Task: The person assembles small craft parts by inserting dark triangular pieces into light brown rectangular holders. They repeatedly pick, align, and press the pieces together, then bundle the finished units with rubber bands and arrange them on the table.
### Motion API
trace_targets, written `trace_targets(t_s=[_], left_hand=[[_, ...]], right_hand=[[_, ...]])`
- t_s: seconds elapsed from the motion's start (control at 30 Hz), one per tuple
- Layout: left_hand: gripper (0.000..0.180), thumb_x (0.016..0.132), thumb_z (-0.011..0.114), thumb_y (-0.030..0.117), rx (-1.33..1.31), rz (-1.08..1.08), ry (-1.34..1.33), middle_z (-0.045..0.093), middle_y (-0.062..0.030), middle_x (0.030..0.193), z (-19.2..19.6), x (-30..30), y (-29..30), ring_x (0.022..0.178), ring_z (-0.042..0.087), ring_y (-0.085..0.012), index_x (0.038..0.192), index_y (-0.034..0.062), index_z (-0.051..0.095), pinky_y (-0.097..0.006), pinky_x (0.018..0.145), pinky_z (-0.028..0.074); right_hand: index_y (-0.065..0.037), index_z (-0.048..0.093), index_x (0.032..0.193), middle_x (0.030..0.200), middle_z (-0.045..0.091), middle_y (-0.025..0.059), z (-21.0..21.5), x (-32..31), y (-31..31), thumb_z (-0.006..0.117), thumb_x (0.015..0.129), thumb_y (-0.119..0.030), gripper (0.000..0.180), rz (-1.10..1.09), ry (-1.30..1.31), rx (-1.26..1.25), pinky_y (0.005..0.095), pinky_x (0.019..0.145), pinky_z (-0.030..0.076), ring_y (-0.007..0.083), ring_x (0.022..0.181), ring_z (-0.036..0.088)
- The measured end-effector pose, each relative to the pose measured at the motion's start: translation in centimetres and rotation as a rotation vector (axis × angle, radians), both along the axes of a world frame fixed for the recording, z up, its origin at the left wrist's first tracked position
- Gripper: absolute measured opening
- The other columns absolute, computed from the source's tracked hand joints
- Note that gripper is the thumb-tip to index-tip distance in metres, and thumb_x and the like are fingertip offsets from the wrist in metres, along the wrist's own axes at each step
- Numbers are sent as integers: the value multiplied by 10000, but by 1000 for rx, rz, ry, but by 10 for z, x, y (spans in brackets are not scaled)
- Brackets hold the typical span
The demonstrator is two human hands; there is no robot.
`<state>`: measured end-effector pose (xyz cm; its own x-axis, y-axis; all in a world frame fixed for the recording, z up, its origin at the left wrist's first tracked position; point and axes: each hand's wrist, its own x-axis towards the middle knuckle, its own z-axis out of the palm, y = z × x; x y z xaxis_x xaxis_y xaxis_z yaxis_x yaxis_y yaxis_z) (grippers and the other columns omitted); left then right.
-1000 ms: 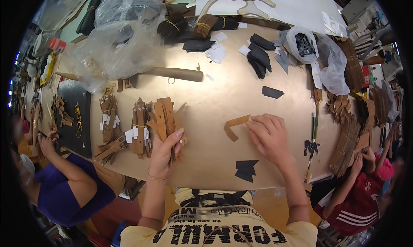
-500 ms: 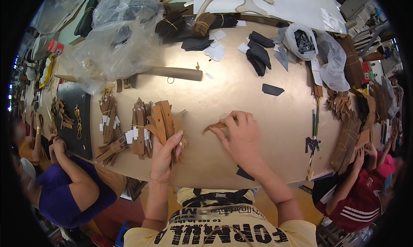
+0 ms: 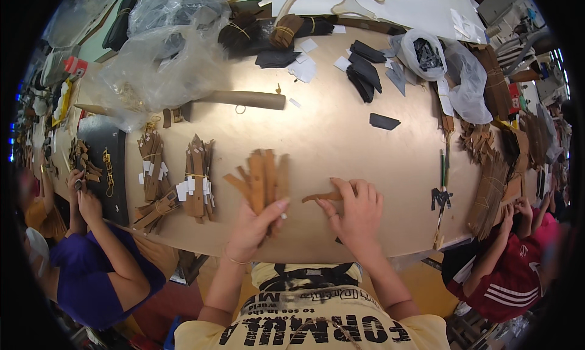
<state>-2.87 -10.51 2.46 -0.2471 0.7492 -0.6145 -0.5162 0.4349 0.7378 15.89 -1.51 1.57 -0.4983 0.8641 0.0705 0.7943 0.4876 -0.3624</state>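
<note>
My left hand (image 3: 253,227) grips a fanned stack of tan leather strips (image 3: 261,179), held upright over the near edge of the brown table (image 3: 329,136). My right hand (image 3: 356,211) lies just to its right and pinches one curved tan strip (image 3: 318,197) between thumb and fingers, its free end pointing toward the stack. The two hands are a short gap apart.
Bundles of tan strips with white tags (image 3: 196,178) lie left of my hands. A cardboard tube (image 3: 244,99), clear plastic bags (image 3: 164,51) and black leather pieces (image 3: 362,75) sit farther back. One person (image 3: 97,252) works at the left, another (image 3: 509,252) at the right.
My right hand slid left across the table with the curved strip, from right of centre to beside the stack. My left hand raised the stack slightly.
</note>
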Motion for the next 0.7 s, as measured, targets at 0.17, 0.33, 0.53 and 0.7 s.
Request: trace_targets(t_s=[0.17, 0.33, 0.53, 0.7], left_hand=[[194, 929, 666, 85, 211, -138, 23, 672, -46, 862, -22, 33, 25, 799, 638, -114, 1081, -15, 600, -262, 717, 517], [183, 928, 680, 110, 236, 78, -14, 693, -63, 904, -42, 38, 39, 812, 634, -94, 1029, -39, 647, -249, 715, 515], [117, 940, 645, 56, 116, 18, 175, 690, -81, 876, -43, 37, 36, 798, 665, -143, 1009, -29, 604, -283, 742, 547], [134, 938, 651, 63, 181, 16, 145, 672, -69, 868, -40, 32, 39, 754, 659, -147, 1030, -8, 584, -287, 707, 552]], right_hand=[[-109, 633, 1176, 1016, 559, 76, 0, 7, 12, 747, 816, -316, 431, 66, 29, -98, 413, 867, 384, 264, 983, 526], [-79, 571, 1293, 1291, 524, 119, -8, 18, 3, 679, 861, -344, 518, 186, -36, -43, 442, 1032, 356, 278, 1229, 479], [-36, 368, 1489, 1592, 272, 157, -15, 36, -23, 540, 942, -499, 737, 341, -142, -269, 506, 1180, 211, 325, 1477, 246], [-42, 348, 1504, 1595, 266, 158, -11, 41, -21, 521, 958, -500, 734, 338, -109, -284, 514, 1186, 182, 335, 1484, 222]])
